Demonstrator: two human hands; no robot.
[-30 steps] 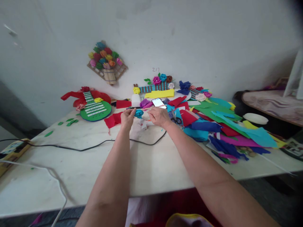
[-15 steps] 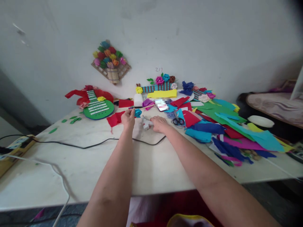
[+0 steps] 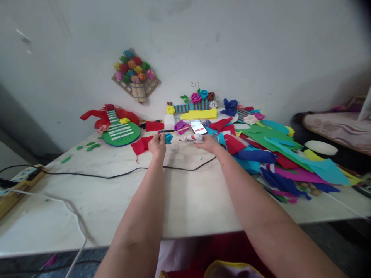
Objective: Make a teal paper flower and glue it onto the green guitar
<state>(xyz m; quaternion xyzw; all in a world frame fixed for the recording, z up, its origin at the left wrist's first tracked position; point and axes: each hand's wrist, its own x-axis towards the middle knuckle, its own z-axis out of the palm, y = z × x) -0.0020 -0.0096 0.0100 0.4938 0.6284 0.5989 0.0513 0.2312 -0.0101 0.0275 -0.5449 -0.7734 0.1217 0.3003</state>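
Note:
My left hand (image 3: pixel 157 145) is closed in a pinch on a small blue paper flower (image 3: pixel 168 138), which shows just right of the fingertips. A thin wooden stick (image 3: pixel 180 130) runs from near those fingertips to the right; whether the hand also grips it I cannot tell. My right hand (image 3: pixel 207 144) is shut on a small white glue bottle (image 3: pixel 194 138) with red marks, held on its side with its narrow end toward the left hand. Red paper (image 3: pixel 142 145) lies beside the left hand. A phone (image 3: pixel 199 127) with a lit screen lies behind the bottle.
Coloured paper sheets (image 3: pixel 290 158) are heaped on the right. At left sit a green paper guitar (image 3: pixel 123 135), several cut leaves (image 3: pixel 92 147) and a power strip (image 3: pixel 21 181). A black cable (image 3: pixel 110 177) crosses the table (image 3: pixel 197 208). A flower decoration (image 3: pixel 133 73) hangs on the wall.
My right hand has picked the white glue bottle up off the table and moved it slightly right and away from me. My left hand has stayed nearly in place.

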